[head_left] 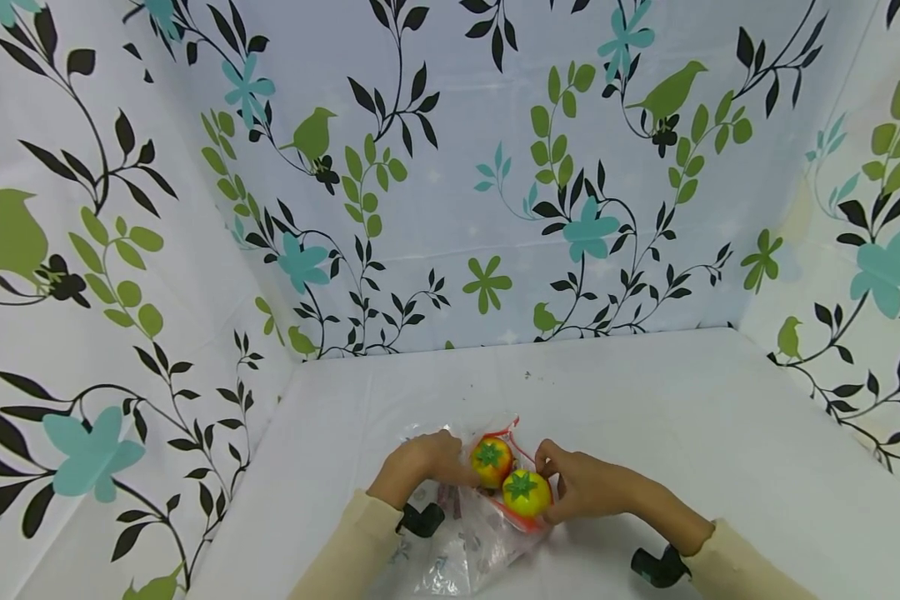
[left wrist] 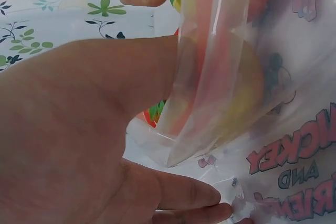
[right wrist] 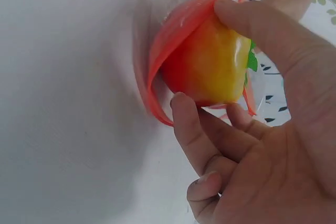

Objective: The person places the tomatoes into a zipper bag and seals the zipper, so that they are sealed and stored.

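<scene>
Head: orange fruit point(head_left: 491, 467) and yellow fruit point(head_left: 527, 502) sit at the mouth of a bag point(head_left: 471, 550), apparently being fitted through. Left wrist: left hand point(left wrist: 79, 129), hold unclear. Right wrist: right hand point(right wrist: 278, 150) clasps yellow fruit; next, steadying seems needed.

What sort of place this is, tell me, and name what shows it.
Probably an improvised filming booth: bird-and-leaf printed fabric screens the back and both sides of a white tabletop, and the black wrist-worn devices look like recording gear.
</scene>
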